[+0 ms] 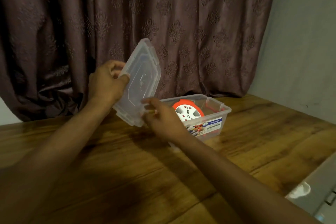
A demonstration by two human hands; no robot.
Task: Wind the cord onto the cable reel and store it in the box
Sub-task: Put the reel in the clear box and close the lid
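A clear plastic box (222,114) stands on the wooden table, with a blue label on its front. Inside it leans the orange and white cable reel (189,112), its socket face turned toward me. I hold the clear lid (141,80) tilted in the air, just left of and above the box. My left hand (106,82) grips the lid's left edge, fingers curled round the rim. My right hand (161,117) holds the lid's lower corner, and it hides the box's near left corner. No loose cord shows outside the box.
The wooden table (127,169) reaches from me to a brown patterned curtain (163,23) at the back. A grey wall (300,60) closes the right side. A grey object (320,192) sits at the table's lower right edge.
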